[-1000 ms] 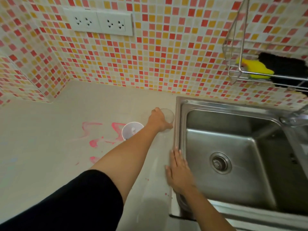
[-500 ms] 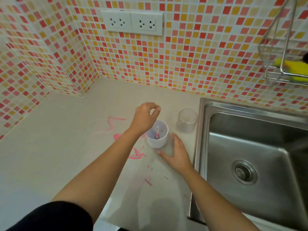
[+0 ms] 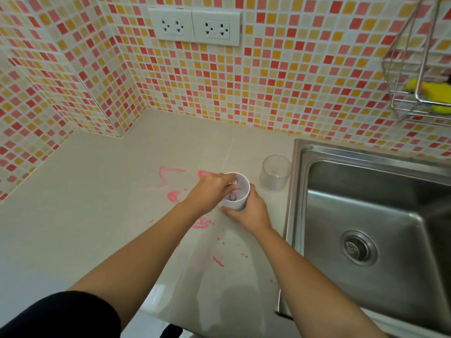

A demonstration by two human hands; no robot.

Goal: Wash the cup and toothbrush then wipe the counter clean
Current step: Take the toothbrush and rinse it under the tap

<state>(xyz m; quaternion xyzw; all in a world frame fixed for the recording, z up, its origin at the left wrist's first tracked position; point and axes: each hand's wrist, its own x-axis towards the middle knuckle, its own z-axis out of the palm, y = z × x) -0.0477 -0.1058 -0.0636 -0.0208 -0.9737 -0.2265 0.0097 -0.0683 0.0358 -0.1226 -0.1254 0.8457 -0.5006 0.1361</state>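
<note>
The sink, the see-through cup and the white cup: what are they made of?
The sink looks like brushed stainless steel: it is grey, with soft streaky reflections. The see-through cup could be clear plastic or glass. The counter shows through it, and its slightly cloudy look hints at plastic. The white cup looks like smooth, opaque plastic, though glazed ceramic is possible.

Toothbrush (image 3: 233,195) mostly hidden inside cup (image 3: 236,204)
</note>
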